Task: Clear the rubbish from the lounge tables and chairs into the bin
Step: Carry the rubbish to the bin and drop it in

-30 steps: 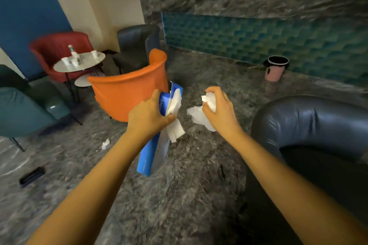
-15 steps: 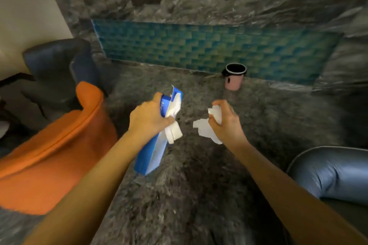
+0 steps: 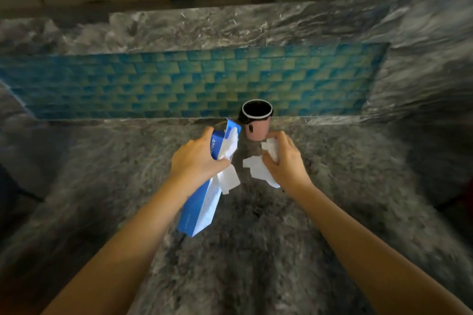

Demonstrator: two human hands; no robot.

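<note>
My left hand [image 3: 195, 160] grips a blue and white carton [image 3: 201, 208] together with a crumpled white tissue [image 3: 229, 176]; the carton hangs down and left from the fist. My right hand [image 3: 285, 161] clutches crumpled white paper [image 3: 257, 171], part of it sticking out to the left below the fingers. Straight ahead, just beyond both hands, stands a small pink bin [image 3: 257, 120] with a black liner and an open dark mouth, on the floor against the tiled wall. Both hands are held in front of the bin at about its height in the picture.
A low wall with blue-green tiles [image 3: 194, 84] runs across behind the bin, framed in grey marble [image 3: 230, 25]. The floor is grey marble [image 3: 256, 250]. A dark shape [image 3: 12, 199] sits at the left edge.
The view has swung right and come closer to the bin, which now sits dead centre and larger. The orange and dark chairs have left the picture. Both hands keep the same hold on their rubbish.
</note>
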